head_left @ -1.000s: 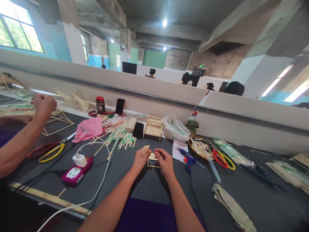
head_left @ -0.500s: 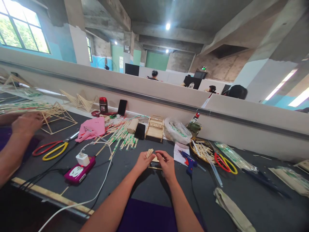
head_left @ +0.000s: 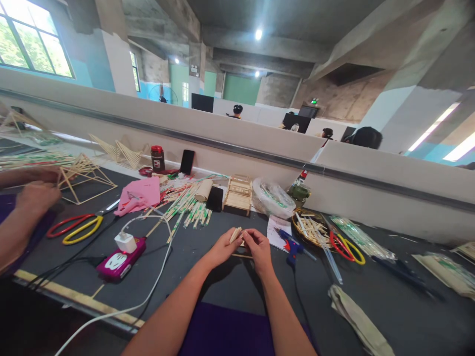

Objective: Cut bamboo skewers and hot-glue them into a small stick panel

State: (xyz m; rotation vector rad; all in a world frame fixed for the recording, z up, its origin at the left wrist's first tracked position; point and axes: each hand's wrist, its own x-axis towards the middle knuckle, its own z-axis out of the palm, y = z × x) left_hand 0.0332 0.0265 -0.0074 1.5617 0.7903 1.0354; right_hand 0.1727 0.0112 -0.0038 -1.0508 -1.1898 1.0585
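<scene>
My left hand (head_left: 223, 247) is closed around a small bundle of short wooden sticks (head_left: 235, 235), their ends poking up above the fingers. Beside it, my right hand (head_left: 259, 248) is pinched, its fingertips meeting the left hand's at the bundle; what lies between them is too hidden to name. Under both hands, part of a small wooden stick frame (head_left: 242, 255) shows on the dark table. Behind them stands a small stick-built model chair (head_left: 238, 194). To the right lie a blue glue gun (head_left: 294, 248) and a basket of short sticks (head_left: 297, 232).
Red-and-yellow scissors lie left (head_left: 79, 228) and right (head_left: 347, 248). A purple power strip (head_left: 120, 260) trails a white cable (head_left: 158, 282). Wrapped chopsticks (head_left: 189, 198), a phone (head_left: 214, 199) and a plastic bag (head_left: 273, 198) are behind. At left, a co-worker's hands (head_left: 39, 198) are by a stick frame (head_left: 87, 178).
My right hand's fingers have closed in on the stick bundle, and the bundle has tilted to the right. The co-worker's hands have shifted left, away from their stick frame.
</scene>
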